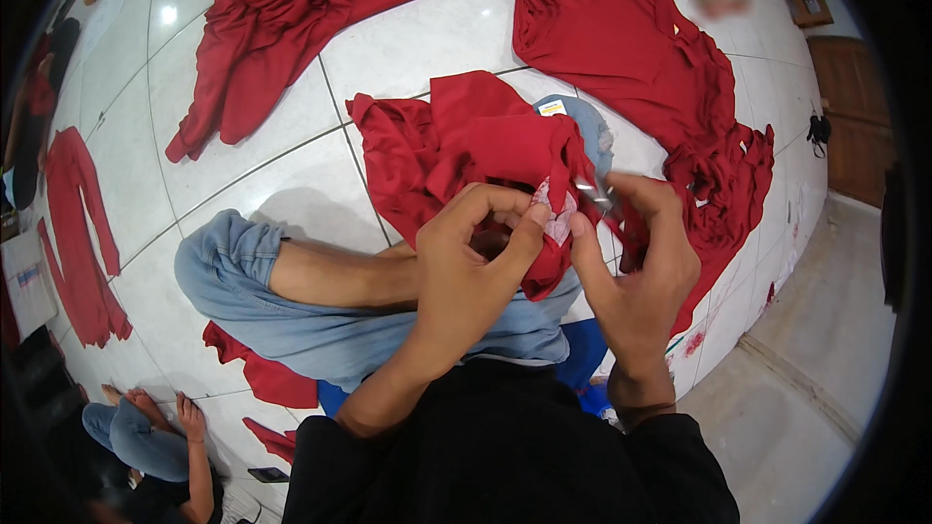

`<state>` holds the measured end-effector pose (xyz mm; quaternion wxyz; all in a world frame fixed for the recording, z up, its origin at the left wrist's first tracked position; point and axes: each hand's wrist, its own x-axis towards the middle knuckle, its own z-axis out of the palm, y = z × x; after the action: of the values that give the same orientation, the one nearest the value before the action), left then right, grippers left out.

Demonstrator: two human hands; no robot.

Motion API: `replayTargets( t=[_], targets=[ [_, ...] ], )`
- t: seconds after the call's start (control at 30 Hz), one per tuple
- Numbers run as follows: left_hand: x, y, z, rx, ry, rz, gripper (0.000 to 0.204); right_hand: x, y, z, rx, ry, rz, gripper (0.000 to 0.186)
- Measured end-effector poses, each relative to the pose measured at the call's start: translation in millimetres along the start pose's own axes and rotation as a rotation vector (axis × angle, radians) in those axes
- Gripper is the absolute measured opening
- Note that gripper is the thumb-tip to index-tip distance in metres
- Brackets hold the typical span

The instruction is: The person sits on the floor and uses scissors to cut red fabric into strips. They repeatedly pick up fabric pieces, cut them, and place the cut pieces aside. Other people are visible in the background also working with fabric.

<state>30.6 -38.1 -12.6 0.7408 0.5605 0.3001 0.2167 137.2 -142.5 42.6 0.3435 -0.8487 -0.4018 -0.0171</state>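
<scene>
My left hand [476, 257] pinches the edge of a bunched red garment [456, 141] between thumb and fingers, over my crossed legs. A small pale, pinkish patterned piece [557, 218] shows at that edge, right by the thumb tip. Close on the right, my right hand [646, 267] curls around small metal thread snips [594, 196], whose shiny blades are blurred and lie near the pinched edge. My right thumb comes up close to the pale piece; I cannot tell whether it touches. The rest of the garment spreads forward onto the floor in folds.
Large red garments [621, 49] lie on the white tiled floor [282, 175] ahead and to the right. Another red garment [83, 233] lies far left. A blue-grey cloth [582, 121] shows behind my work. Another person's hand [191, 417] is at the lower left.
</scene>
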Motion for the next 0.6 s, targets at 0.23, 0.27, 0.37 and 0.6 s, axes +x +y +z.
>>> replayTargets(
  t=[0.23, 0.27, 0.37, 0.6],
  targets=[
    [-0.5, 3.8, 0.1, 0.016, 0.007, -0.016, 0.011, -3.7, -8.3, -18.3, -0.340, -0.173, -0.222, 0.033],
    [-1.1, 4.2, 0.0, 0.019, 0.009, -0.009, 0.011, -3.6, -8.5, -17.4, -0.353, -0.196, -0.215, 0.033],
    [-2.0, 4.8, -0.2, 0.062, 0.010, -0.011, 0.011, -1.9, -8.4, -15.0, -0.343, -0.137, -0.252, 0.033],
    [2.2, 1.8, -3.5, 0.208, 0.022, 0.162, 0.010, 3.6, -5.3, -14.5, -0.369, -0.163, -0.352, 0.032]
  ],
)
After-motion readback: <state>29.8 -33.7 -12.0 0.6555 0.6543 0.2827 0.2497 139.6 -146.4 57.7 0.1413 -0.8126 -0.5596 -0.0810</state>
